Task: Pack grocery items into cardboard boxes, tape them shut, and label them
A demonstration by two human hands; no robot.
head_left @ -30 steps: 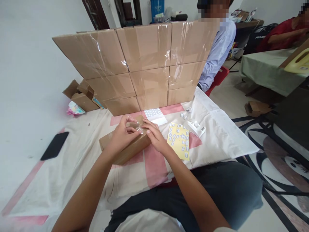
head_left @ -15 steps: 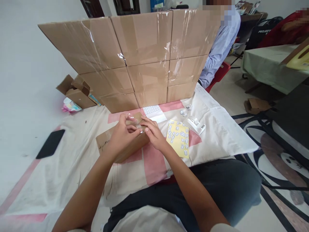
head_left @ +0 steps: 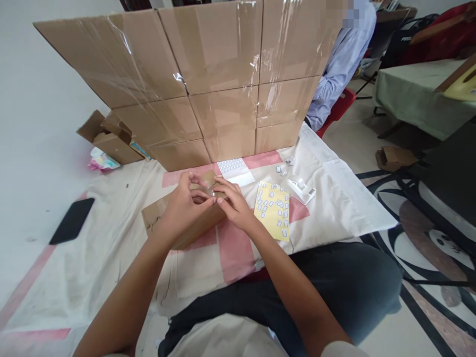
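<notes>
Viewpoint dipped: both hands [head_left: 235, 202] at the carton [head_left: 203, 227], chair [head_left: 405, 41] lettered "PRO".

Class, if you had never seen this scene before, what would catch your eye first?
A wall of taped cardboard boxes rises at the back of the pale cloth. In front, the left hand and right hand are close together over a single box; to their right lies a bright yellow sheet.

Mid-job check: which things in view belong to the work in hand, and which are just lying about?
In the work:
cardboard box, left hand and right hand at its top
clear strip between the hands
white tape dispenser, probably

Seemingly lying about:
black phone
open carton at far left
yellow sheet with small outlined shapes, untouched
</notes>
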